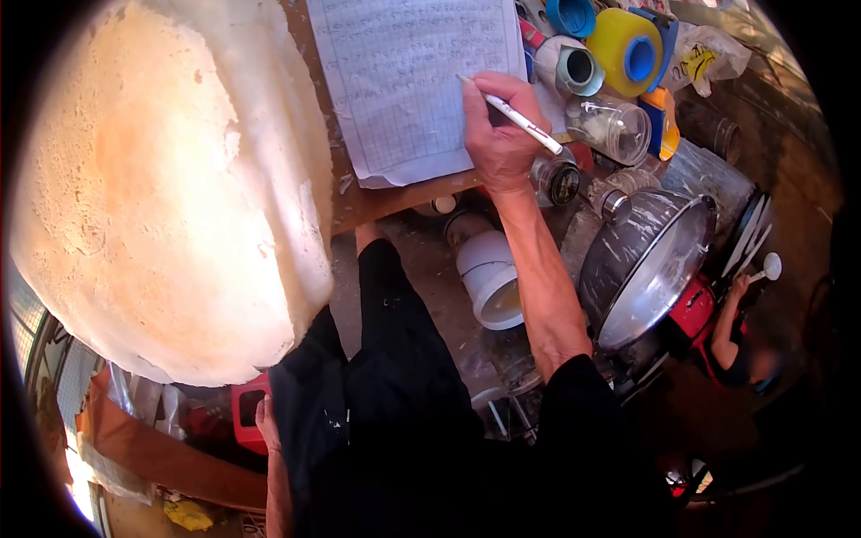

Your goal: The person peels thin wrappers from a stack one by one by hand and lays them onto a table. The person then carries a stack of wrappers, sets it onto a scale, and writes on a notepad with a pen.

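Note:
A white pen (522,123) is held in the fingers of my right hand (504,134), its tip touching a sheet of squared paper (404,108) covered with handwriting. The paper lies on a brown board (395,203). My left hand (267,423) hangs low at the left beside my dark trousers, near a red object (250,412); its fingers are mostly hidden, so its hold cannot be made out. A large, pale, rough rounded block (170,197) fills the upper left, close to the paper.
Right of the paper are a yellow tape roll (613,52), a clear jar (610,128) and a metal bowl (646,267). A white bucket (491,278) stands below the board. At the far right another person (726,336) holds a white round-ended tool (769,266).

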